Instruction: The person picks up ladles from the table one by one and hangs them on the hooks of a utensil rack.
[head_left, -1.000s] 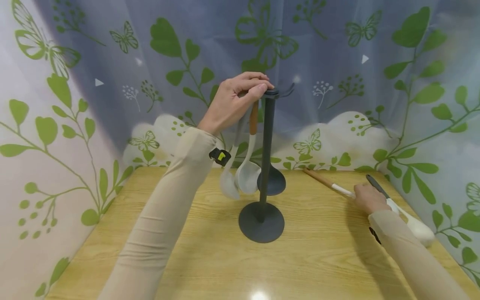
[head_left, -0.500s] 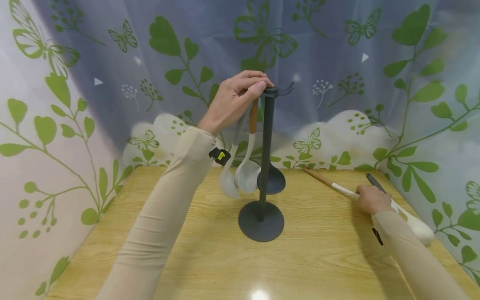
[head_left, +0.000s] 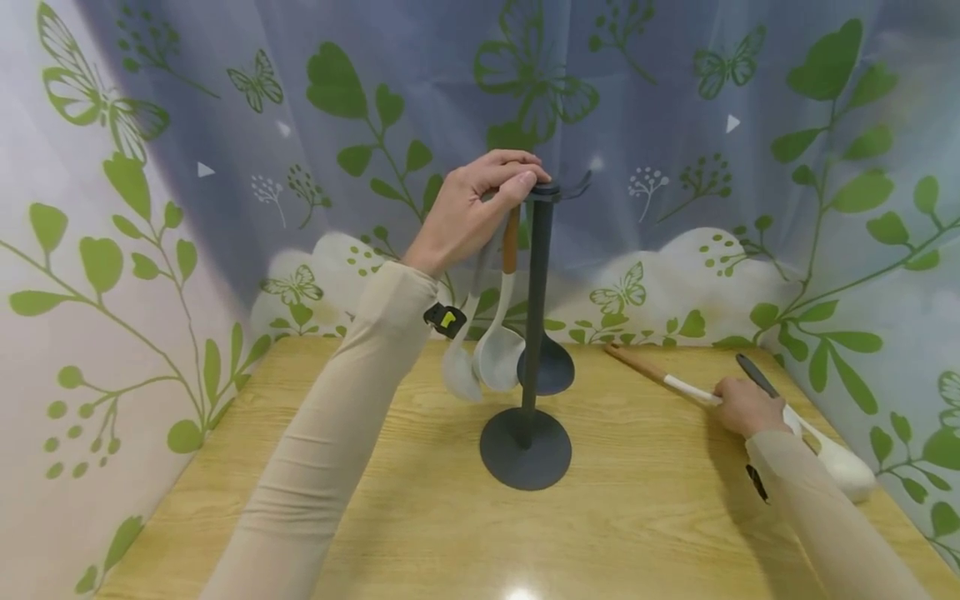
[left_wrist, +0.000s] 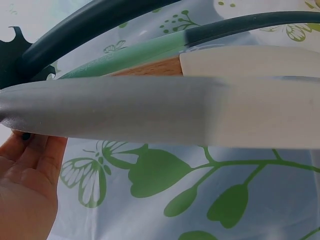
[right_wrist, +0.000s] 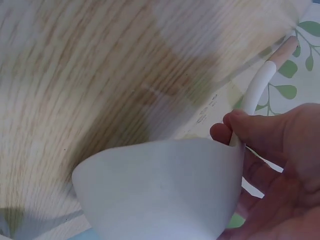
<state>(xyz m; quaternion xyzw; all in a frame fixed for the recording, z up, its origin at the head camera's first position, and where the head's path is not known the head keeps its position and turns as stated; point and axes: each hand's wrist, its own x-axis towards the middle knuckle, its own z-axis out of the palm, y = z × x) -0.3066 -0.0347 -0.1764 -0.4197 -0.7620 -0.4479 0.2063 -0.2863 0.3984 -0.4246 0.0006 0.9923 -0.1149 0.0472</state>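
My left hand [head_left: 480, 204] holds the top of a dark grey utensil stand [head_left: 536, 308], thumb and fingers at its hook ring. From it hang a grey-handled white utensil [head_left: 459, 371], a wooden-handled white ladle [head_left: 498, 358] and a dark ladle [head_left: 553, 367]. In the left wrist view the grey handle [left_wrist: 110, 107] passes close in front of my fingers. At the table's right, my right hand [head_left: 750, 408] pinches the neck of another white ladle [right_wrist: 160, 190] with a wooden-tipped handle [right_wrist: 285, 50]. Its bowl is mostly hidden in the head view.
Beside my right hand lies a utensil with a dark grey handle [head_left: 756, 375]; a white rounded head [head_left: 847, 471] shows past my forearm. The wooden table [head_left: 637, 517] meets a leaf-patterned curtain [head_left: 660, 108] at the back.
My right hand has shifted slightly right along the wooden-handled ladle, its thumb and fingers now at the neck. My left hand stays on the stand.
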